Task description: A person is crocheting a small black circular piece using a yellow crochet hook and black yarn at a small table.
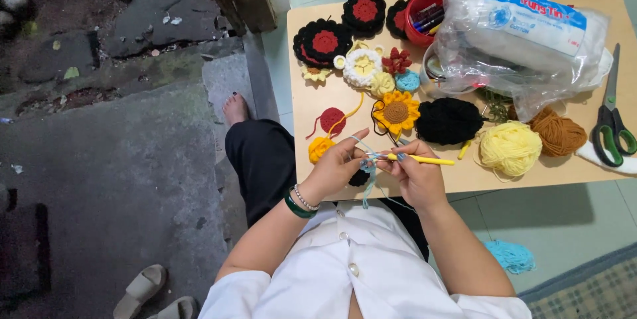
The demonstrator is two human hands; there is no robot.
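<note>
On the near edge of the bench (464, 186) the left hand (335, 166) is pinched shut on a small pale-blue crochet piece (369, 165), its strand running up over the fingers. Just right of it the right hand (418, 176) is closed round a yellow crochet hook (424, 159), tip at the piece. To work this stitch well, it seems best to keep the yarn taut over the left fingers and turn the hook only slightly — a slack strand would slip off. Farther right lie a sunflower motif (396, 112), a black yarn ball (448, 120), a pale-yellow yarn ball (509, 148), a brown one (559, 130) and green-handled scissors (614, 130) at the far right — well apart from both hands
</note>
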